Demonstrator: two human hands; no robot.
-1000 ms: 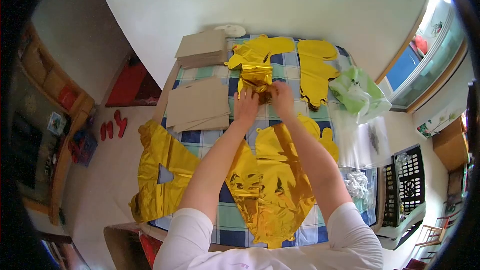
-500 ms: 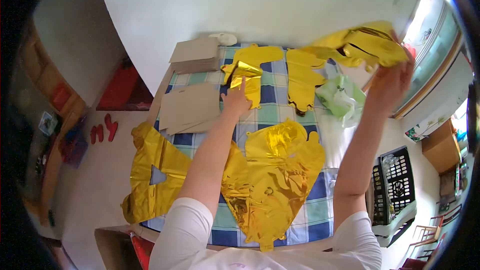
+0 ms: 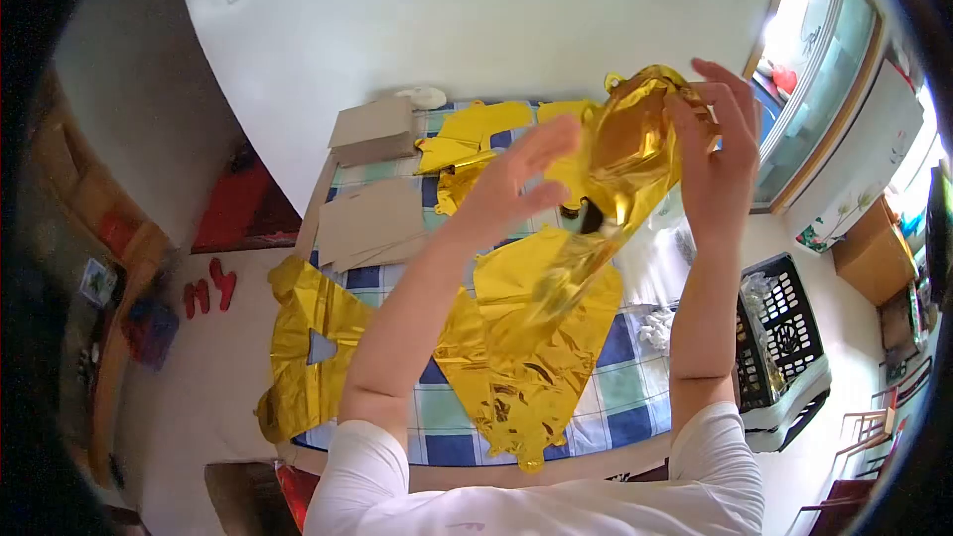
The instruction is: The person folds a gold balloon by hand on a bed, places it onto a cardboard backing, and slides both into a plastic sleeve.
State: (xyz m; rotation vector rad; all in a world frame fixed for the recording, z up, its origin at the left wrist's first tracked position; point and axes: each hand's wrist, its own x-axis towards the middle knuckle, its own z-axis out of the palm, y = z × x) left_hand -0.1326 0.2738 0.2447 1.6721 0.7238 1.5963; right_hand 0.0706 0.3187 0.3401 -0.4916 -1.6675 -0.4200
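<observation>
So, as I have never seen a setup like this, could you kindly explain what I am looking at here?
Certainly. There is no machine here: the two hands are a person's own, bare, reaching in from the white sleeves at the bottom. There is just one viewpoint, a camera worn on the head, looking forward and down; the picture curves strongly at its edges.

In front is a surface covered with a checked cloth. On it lie several gold foil shapes, and toward the far left, a cardboard stack with some loose-looking cardboard sheets nearer the person.

The right hand holds up a crumpled foil piece above the surface. The left hand is open beside it; I cannot tell whether its fingertips touch the foil.
</observation>
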